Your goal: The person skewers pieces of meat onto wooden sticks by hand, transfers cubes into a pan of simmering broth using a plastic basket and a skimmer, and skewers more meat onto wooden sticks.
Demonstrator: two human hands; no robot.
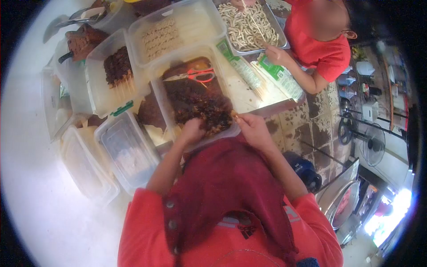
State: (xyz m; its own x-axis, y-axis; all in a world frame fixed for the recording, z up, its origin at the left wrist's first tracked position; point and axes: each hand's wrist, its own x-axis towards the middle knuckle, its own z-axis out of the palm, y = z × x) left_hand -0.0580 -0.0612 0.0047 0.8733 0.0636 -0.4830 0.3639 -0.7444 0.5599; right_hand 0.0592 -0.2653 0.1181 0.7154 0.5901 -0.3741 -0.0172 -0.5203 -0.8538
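My left hand reaches into a clear plastic tub of dark, sauce-coated meat pieces. Its fingers curl down against the meat, and their tips are hidden. At the tub's right rim my right hand is closed in a pinch. Something small and pale shows at its fingertips, too blurred to name. Red-handled scissors lie on the meat at the tub's far end, with a thin stick beside them.
Left of the tub, a container holds dark skewered meat. Behind stands a tub with rows of pale skewered pieces. A co-worker in red handles a stick over a metal tray of pale curled pieces. Skewer packets lie nearby.
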